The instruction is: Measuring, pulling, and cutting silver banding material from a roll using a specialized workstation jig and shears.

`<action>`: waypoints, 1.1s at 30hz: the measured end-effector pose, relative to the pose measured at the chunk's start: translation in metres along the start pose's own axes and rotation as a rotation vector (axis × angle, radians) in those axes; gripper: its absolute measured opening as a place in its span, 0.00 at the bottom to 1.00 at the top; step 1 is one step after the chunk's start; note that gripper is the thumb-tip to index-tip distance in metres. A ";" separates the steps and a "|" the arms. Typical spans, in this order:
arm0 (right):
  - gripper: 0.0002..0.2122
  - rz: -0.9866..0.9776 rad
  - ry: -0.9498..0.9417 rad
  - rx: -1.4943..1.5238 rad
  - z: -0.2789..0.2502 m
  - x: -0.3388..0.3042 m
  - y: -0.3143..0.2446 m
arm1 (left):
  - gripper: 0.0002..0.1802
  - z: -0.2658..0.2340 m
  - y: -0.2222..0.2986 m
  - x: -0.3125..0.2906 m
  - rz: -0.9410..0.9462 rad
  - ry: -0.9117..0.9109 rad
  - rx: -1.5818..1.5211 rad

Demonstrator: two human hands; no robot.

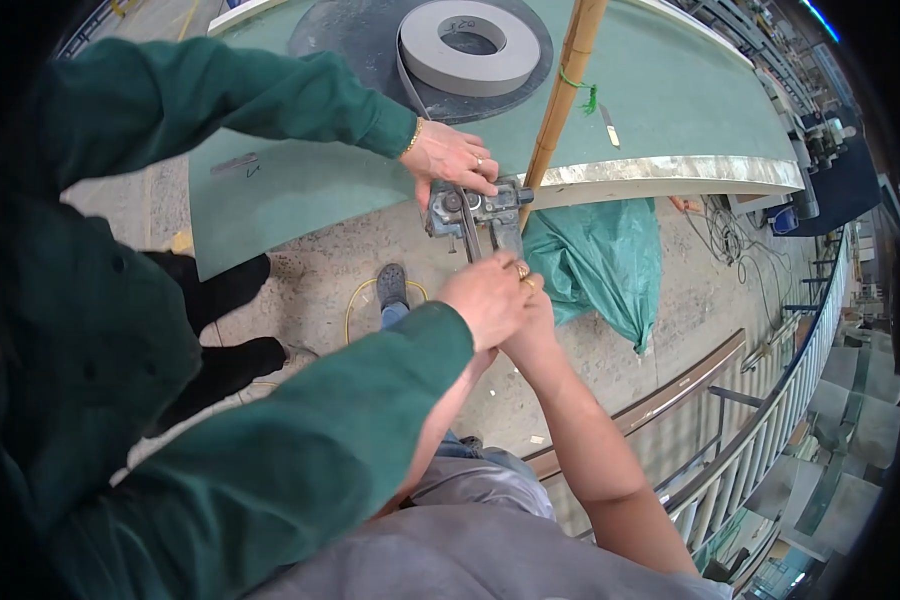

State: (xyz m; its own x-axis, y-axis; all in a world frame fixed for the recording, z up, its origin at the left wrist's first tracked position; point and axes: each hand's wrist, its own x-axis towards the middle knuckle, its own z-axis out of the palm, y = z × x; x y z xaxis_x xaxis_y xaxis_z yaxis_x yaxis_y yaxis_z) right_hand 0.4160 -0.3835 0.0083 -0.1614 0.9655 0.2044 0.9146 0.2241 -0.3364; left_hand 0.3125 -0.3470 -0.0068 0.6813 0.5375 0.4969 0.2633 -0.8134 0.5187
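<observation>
My right hand [533,318] is just below a grey metal hand-held machine [477,208]. A co-worker's hand with rings [488,298] lies over it and hides my fingers. My left forearm [447,402] shows only in part under the co-worker's green sleeve [340,425]; the left hand is covered, so its grip is hidden. The co-worker's other hand [452,157] rests on the machine's far side. A narrow dark strip [468,228] passes through the machine. It seems to come from a grey coil of edging strip [452,72].
The coil lies on a round dark disc [330,40] over a pale green panel [305,185]. A bamboo pole [560,100] rises beside the machine. Green plastic sheeting [610,260] hangs below the panel's pale edge. A railing [760,450] and cables [735,240] are at right. The co-worker stands close at left.
</observation>
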 end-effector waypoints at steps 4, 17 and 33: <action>0.14 0.083 -0.151 -0.071 -0.008 -0.014 0.003 | 0.11 -0.050 0.042 0.028 -0.090 -0.575 0.343; 0.19 0.634 -0.528 0.614 -0.038 -0.334 0.072 | 0.16 0.032 0.171 -0.384 -1.388 0.088 -0.496; 0.19 1.135 -0.719 0.648 -0.081 -0.459 0.135 | 0.12 0.046 0.388 -0.501 -2.229 0.210 -0.724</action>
State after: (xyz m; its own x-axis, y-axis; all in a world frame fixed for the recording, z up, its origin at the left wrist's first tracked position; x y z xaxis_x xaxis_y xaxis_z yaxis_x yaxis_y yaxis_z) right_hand 0.6434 -0.8074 -0.0565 0.1855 0.4749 -0.8603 0.3865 -0.8402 -0.3804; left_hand 0.1042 -0.9420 -0.0868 -0.2634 0.1958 -0.9446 -0.0039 0.9790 0.2040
